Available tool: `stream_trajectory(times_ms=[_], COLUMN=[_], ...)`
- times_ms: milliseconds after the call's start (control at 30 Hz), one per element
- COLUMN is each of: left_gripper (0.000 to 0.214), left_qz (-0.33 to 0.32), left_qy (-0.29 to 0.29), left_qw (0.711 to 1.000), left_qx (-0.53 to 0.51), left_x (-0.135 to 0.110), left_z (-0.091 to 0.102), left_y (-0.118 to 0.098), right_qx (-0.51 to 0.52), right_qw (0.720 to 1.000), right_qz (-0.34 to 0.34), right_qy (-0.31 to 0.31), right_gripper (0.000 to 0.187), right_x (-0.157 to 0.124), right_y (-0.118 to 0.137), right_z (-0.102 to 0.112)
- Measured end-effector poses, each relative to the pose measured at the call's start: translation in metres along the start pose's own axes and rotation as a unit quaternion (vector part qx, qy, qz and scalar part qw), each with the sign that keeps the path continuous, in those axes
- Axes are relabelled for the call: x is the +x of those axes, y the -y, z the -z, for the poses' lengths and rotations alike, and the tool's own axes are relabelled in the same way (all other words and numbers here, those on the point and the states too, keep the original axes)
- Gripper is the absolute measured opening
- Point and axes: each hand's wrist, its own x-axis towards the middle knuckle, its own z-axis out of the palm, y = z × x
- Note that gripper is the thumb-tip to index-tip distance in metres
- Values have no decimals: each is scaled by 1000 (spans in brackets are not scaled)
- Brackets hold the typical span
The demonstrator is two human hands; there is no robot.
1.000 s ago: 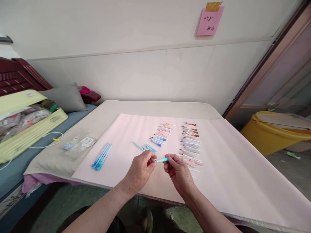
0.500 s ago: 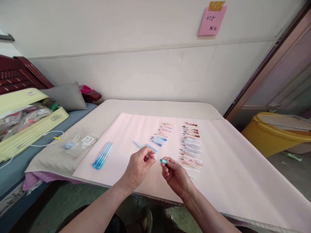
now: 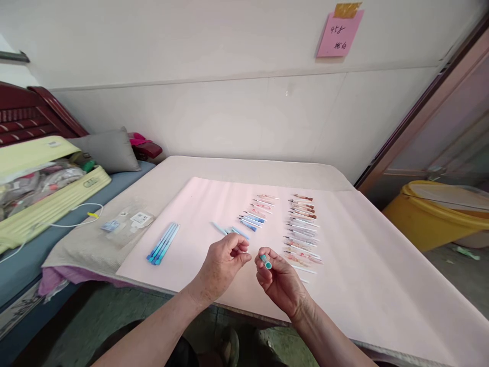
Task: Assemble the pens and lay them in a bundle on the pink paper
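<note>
My right hand (image 3: pixel 281 281) pinches a small teal cylindrical piece (image 3: pixel 266 262), like a pen cap, with its round open end facing me. Close by on the left, my left hand (image 3: pixel 224 262) has its thumb and fingers drawn together; whether something tiny is between them I cannot make out. Behind the left hand lie light-blue pen parts (image 3: pixel 219 228), partly covered by it. Blue pen parts (image 3: pixel 252 222) lie farther back, and a column of pens or refills (image 3: pixel 303 229) in brown, white and pink lies beyond the right hand.
Several blue pens (image 3: pixel 163 243) lie side by side at left on the pink sheet (image 3: pixel 367 265). Clear plastic bags (image 3: pixel 132 221) rest by the sheet's left edge. A yellow bin (image 3: pixel 428 219) stands at right, a pale yellow box (image 3: pixel 91 182) at left.
The teal piece has turned in my right hand, from lying sideways to pointing its open end toward me. My left hand stays nearly in place, slightly farther right in view.
</note>
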Motion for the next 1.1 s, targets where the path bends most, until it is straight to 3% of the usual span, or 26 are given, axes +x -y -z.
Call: stream_trajectory(times_ms=[467,667,767,933,1033,1100], left_gripper=[8,5,7,9,11,13], left_qz=[-6,43,74,136,186,221], left_qy=[1,-24,-52,-103,-103,-73], left_qw=[1000,999,996,983,969,954], left_qx=[15,-9,-2,61,127,187], left_x=[0,5,12,29,38,43], left_z=[1,5,11,29,38,39], left_y=[3,9,24,68,94,108], right_qx=[8,8,3,8,24,32], right_qw=[1000,1000,1000,1000,996,991], right_qz=[2,3,-2,-3,-1,3], right_qy=[9,12,14,-30,-87,-127], right_gripper=[7,7,5,4,4,5], right_x=[0,0,-1,2,7,9], right_y=[0,0,0,-6,-9,-10], right_z=[1,1,0,3,9,12])
